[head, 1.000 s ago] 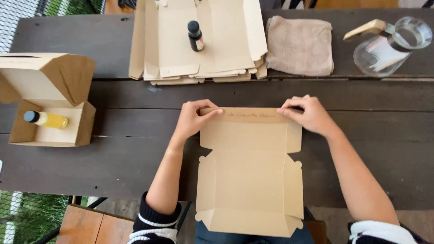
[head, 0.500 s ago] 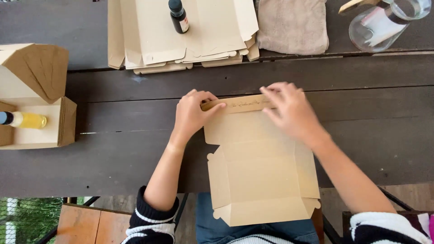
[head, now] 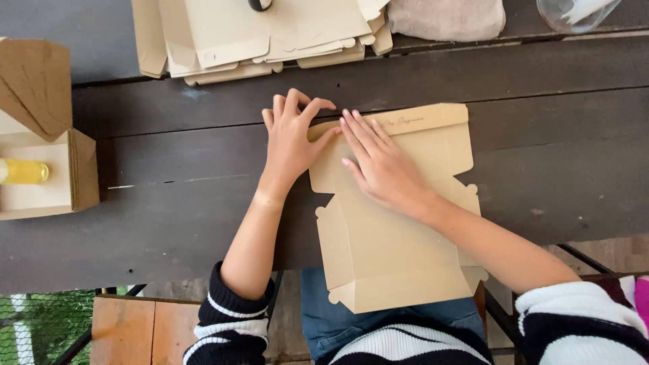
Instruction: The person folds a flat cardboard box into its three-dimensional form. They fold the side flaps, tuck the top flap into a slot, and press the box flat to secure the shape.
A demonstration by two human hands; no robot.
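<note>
flat tan box blank [head: 399, 223] under hands, stack of blanks [head: 257, 34] top, open tan box [head: 47, 155] left

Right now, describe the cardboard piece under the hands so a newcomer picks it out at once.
On the dark wooden table, at its near edge, lies one flat, unfolded tan box blank, overhanging toward the person's lap. The left hand and right hand press its far flap. Unlike the stack of blanks farther back, it lies alone.
</note>
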